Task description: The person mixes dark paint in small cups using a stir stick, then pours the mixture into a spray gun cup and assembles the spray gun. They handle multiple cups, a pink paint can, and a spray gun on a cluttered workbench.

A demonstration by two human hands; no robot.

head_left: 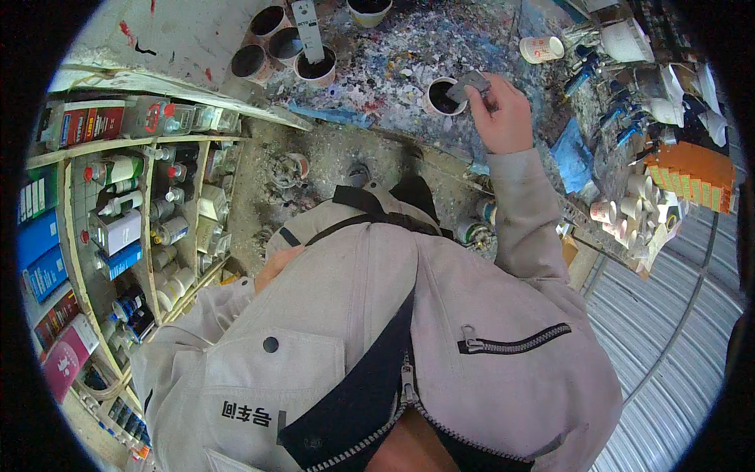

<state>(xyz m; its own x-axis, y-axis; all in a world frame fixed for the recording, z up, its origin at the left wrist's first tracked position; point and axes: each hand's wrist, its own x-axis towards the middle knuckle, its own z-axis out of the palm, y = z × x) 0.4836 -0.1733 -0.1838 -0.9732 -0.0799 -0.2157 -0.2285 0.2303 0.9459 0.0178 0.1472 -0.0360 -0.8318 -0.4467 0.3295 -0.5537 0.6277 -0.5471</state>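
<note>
My right hand (503, 110) is closed, thumb and fingers pinching a flat grey stirring stick (472, 81). The stick leans over a white paper cup (433, 99) of dark, paint-like liquid near the bench's front edge, and its lower end is at the liquid. My left hand (278, 267) hangs low beside the jacket; the jacket hides its fingers, so I cannot tell whether it holds anything. Further left, another pale flat stirring stick (308, 31) stands upright in a cup of dark liquid (316, 69).
Several more dark-filled cups (250, 63) cluster at the bench's back left. Spray guns (582, 75) and a tipped paper cup (543, 49) lie on the paint-spattered bench (377, 79). To my left is a shelf (149, 228) of bottles and cans. Stacked cups (629, 208) stand at right.
</note>
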